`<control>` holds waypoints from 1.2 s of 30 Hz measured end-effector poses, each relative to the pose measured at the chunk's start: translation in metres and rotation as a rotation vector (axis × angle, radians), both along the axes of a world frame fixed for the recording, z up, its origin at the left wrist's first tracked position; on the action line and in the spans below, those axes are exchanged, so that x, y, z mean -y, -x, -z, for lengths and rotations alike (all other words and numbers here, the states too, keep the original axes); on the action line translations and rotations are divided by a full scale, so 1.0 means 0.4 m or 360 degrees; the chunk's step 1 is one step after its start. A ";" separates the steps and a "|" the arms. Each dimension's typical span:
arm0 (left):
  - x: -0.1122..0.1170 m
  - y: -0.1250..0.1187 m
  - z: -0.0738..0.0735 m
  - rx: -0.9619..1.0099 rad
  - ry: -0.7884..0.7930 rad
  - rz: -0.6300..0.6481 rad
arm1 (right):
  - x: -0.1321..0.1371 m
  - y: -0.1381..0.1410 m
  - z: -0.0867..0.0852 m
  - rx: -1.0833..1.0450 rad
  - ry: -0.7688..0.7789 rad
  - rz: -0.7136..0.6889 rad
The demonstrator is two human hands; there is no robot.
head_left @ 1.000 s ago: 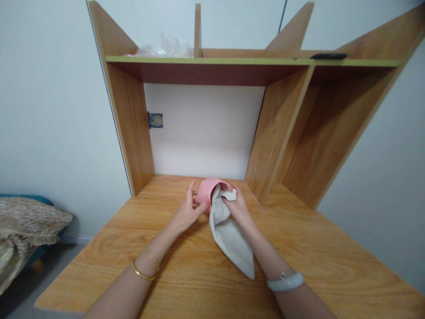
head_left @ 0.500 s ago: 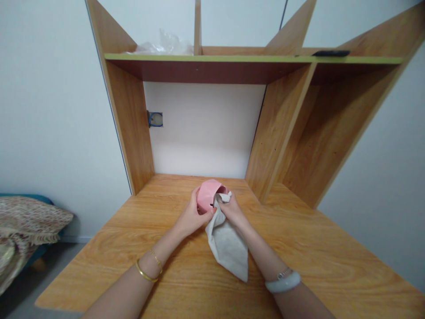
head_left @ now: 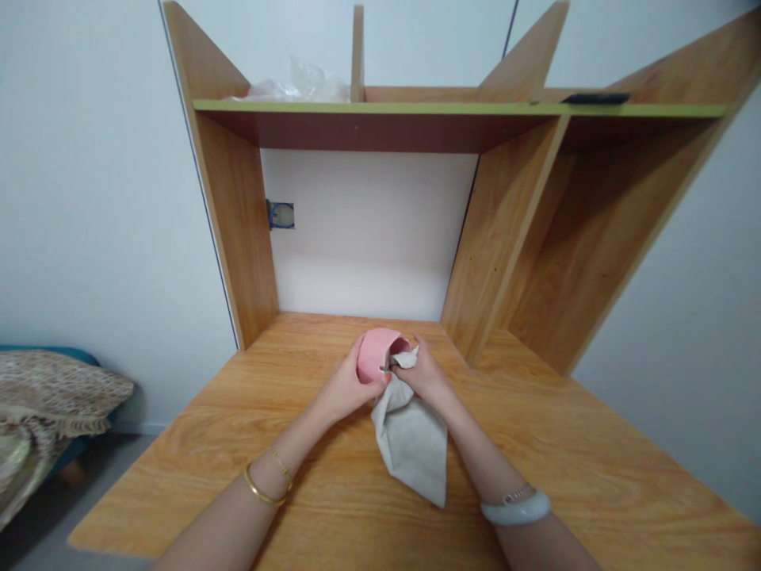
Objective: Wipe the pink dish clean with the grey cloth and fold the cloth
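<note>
Nearest me, a gold bangle (head_left: 260,493) sat on my left wrist and a white bangle (head_left: 516,509) on my right, with both forearms over the desk (head_left: 594,476). A grey cloth (head_left: 413,444) trailed from my right hand (head_left: 425,377), its loose end pointing back toward me between my arms. My right fingers were closed on the cloth's upper end, which was pressed into the mouth of the pink cup (head_left: 376,353). My left hand (head_left: 348,388) had its fingers wrapped round the cup's side, holding it tilted with the mouth toward the right, over the middle of the desk. Behind stood the wooden hutch (head_left: 238,238). On its upper shelf lay crumpled clear plastic (head_left: 297,83) at the left and a flat dark thing (head_left: 594,98) at the right.
</note>
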State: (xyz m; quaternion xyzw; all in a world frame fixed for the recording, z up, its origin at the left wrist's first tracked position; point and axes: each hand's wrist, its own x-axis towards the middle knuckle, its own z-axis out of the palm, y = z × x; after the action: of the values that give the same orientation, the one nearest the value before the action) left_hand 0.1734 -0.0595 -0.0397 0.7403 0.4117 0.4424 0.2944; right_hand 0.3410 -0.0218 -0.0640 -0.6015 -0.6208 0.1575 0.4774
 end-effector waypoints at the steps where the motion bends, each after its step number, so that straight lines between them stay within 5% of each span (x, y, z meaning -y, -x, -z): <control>1: 0.001 0.001 -0.003 0.0001 0.0004 0.0000 | 0.004 0.000 -0.006 0.0030 0.0024 0.0023; 13: 0.009 0.014 -0.003 -0.0145 0.0069 0.0116 | 0.051 -0.014 -0.055 0.0509 -0.0052 -0.0004; 18: 0.006 0.027 -0.027 -0.0243 -0.0026 0.0062 | 0.067 0.000 -0.073 0.0651 -0.0147 -0.0021; 23: 0.006 0.037 -0.033 -0.0476 0.0022 -0.0145 | 0.072 0.012 -0.060 0.0450 -0.0051 -0.0087; 27: -0.005 0.031 -0.008 -0.0160 -0.0025 -0.0112 | 0.060 0.005 -0.051 0.0175 -0.0085 -0.0131; 32: -0.018 0.018 0.007 0.0402 0.0143 0.0201 | 0.034 0.003 -0.045 -0.0120 -0.0135 -0.0069; 36: -0.013 0.001 0.005 0.0550 0.0251 0.0287 | 0.002 0.003 -0.020 -0.0324 -0.0159 -0.0028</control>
State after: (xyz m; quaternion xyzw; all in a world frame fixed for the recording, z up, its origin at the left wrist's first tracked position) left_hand 0.1731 -0.0542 -0.0419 0.6620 0.3204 0.5012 0.4561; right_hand 0.3400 -0.0227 -0.0560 -0.5523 -0.5816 0.1908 0.5660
